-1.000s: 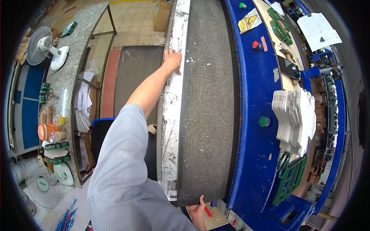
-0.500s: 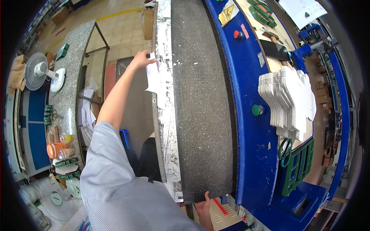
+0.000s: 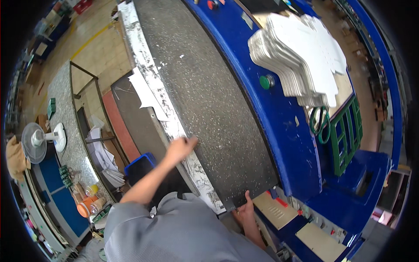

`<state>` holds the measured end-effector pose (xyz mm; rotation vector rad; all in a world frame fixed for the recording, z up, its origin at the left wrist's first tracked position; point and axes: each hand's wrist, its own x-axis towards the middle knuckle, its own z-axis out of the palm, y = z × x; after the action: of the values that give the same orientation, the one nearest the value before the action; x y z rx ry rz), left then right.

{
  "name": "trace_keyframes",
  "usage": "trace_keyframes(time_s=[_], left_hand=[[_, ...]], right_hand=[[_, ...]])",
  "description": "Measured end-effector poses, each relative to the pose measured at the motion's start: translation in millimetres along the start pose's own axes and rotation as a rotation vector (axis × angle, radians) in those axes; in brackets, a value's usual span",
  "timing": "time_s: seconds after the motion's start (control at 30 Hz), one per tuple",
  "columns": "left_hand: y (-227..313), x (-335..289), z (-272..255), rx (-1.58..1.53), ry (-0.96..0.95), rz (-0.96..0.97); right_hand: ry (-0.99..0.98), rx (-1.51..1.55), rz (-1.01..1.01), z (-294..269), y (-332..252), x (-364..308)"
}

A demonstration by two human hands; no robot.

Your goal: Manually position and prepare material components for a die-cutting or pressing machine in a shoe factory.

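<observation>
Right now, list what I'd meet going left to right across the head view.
Upper white fan → orange container → left grip → right grip → green button → green-handled scissors → green slotted frame.

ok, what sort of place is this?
Looks like a factory workshop: a blue machine with a green push button, a stack of white cut-out sheets, and a yellow floor line.
</observation>
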<state>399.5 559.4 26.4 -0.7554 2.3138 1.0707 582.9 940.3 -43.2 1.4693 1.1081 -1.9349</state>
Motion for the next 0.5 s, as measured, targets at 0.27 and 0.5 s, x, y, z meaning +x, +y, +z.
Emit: trace_keyframes(time_s=[0.27,0.5], left_hand=[[-33,-82,100,-0.883,-0.304,-0.377],[14,-90,-27,0.095,-0.106,0.184]], right_hand=[[-0.001,0.061,-0.006,2,4,4],[-0.028,-0.819,-0.278,19,-93,-165]])
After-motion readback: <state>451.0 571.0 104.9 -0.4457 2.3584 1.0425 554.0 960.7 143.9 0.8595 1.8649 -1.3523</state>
